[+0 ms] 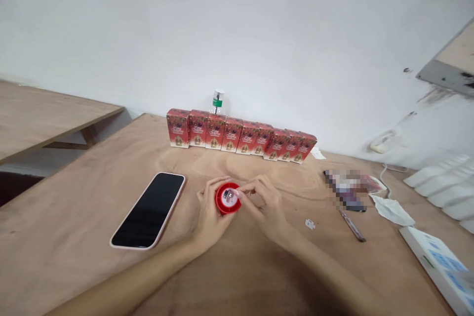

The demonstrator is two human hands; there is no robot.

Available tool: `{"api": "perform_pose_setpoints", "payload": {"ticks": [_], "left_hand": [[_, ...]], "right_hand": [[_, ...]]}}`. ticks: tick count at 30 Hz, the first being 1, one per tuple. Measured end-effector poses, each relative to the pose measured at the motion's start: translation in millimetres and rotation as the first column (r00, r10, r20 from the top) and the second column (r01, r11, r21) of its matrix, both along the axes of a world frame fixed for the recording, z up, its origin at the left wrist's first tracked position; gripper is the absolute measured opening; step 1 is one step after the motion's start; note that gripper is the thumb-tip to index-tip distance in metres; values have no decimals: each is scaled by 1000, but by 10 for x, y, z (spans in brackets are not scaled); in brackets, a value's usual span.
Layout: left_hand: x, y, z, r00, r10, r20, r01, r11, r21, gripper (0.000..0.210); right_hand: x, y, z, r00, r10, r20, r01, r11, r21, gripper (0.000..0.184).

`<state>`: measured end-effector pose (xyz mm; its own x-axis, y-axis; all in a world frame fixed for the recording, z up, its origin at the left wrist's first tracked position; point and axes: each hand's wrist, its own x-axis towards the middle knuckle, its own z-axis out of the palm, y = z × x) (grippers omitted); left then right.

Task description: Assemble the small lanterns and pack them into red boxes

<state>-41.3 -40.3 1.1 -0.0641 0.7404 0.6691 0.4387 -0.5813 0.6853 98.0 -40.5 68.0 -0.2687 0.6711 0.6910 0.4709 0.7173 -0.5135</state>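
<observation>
My left hand (211,217) is wrapped round a red round cup-like part (219,201), its open face turned up toward me. Inside it shows a white disc with a small shiny metal and clear piece (230,194) over it. With thumb and forefinger together, my right hand (267,207) reaches the right rim and pinches at this small piece; its exact kind is too small to tell. Left of my hands lies a phone (150,212) in a pale pink case, screen up and dark. A small white cut-out piece (310,224) lies right of my right hand.
Several red printed boxes (229,136) stand in a row before the wall, with a clear bottle (217,101) behind them. On the right are a cutter-like tool (353,227), a white tissue (392,210), a blurred packet (346,188) and a white power strip (433,261).
</observation>
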Motion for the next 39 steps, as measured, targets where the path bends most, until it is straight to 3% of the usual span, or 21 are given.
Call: {"api": "perform_pose_setpoints", "payload": {"ticks": [5, 8, 9, 11, 13, 14, 17, 20, 22, 25, 26, 28, 31, 35, 39], "left_hand": [[-5, -4, 6, 1000, 0, -25, -1, 1000, -5, 38], [-11, -8, 5, 1000, -1, -31, 1, 1000, -11, 38], [-12, -7, 1, 1000, -2, -27, 2, 1000, -17, 39], [-11, -1, -11, 1000, -4, -10, 4, 1000, -22, 39], [-7, 11, -26, 1000, -18, 17, 18, 1000, -17, 40], [-5, 18, -33, 999, -28, 33, 29, 1000, -13, 40], [1, 37, -44, 995, -65, 71, 65, 998, 2, 41], [5, 37, -24, 995, -69, 79, 69, 998, 7, 39], [6, 28, 1, 996, -57, 68, 57, 998, -1, 38], [3, 12, 34, 998, -45, 41, 45, 999, -7, 39], [2, 9, 42, 998, -47, 34, 47, 999, -3, 38], [1, 7, 51, 998, -49, 30, 48, 999, 6, 38], [1, 9, 58, 999, -41, 27, 41, 999, 3, 37], [5, 10, 60, 999, -32, 27, 32, 999, -5, 36], [4, 9, 51, 998, -35, 49, 35, 999, -3, 35]], "right_hand": [[-52, 13, -119, 998, -57, 14, 56, 997, 53, 12], [-54, 42, -144, 995, -48, -88, 33, 985, -169, 11], [-53, 58, -146, 986, -46, -157, -4, 954, -300, 11], [-54, 94, -154, 943, -69, -327, -130, 825, -549, 19], [-75, 119, -181, 877, -119, -465, -261, 695, -670, 32], [-97, 123, -201, 850, -139, -507, -298, 668, -682, 37], [-182, 104, -265, 802, -152, -578, -326, 700, -636, 39], [-162, 88, -254, 798, -79, -598, -375, 712, -594, 38], [20, 101, -182, 867, -42, -497, -306, 743, -596, 34], [599, 136, -47, 983, -142, -121, 51, 829, -556, 32], [846, 140, -21, 982, -188, 3, 157, 811, -564, 32], [1343, 122, -27, 949, -207, 237, 312, 722, -618, 34], [1901, 25, -175, 852, -309, 423, 521, 584, -623, 38], [2082, -119, -408, 810, -393, 435, 585, 513, -628, 40], [1914, -169, -452, 853, -329, 405, 521, 566, -638, 34]]}}
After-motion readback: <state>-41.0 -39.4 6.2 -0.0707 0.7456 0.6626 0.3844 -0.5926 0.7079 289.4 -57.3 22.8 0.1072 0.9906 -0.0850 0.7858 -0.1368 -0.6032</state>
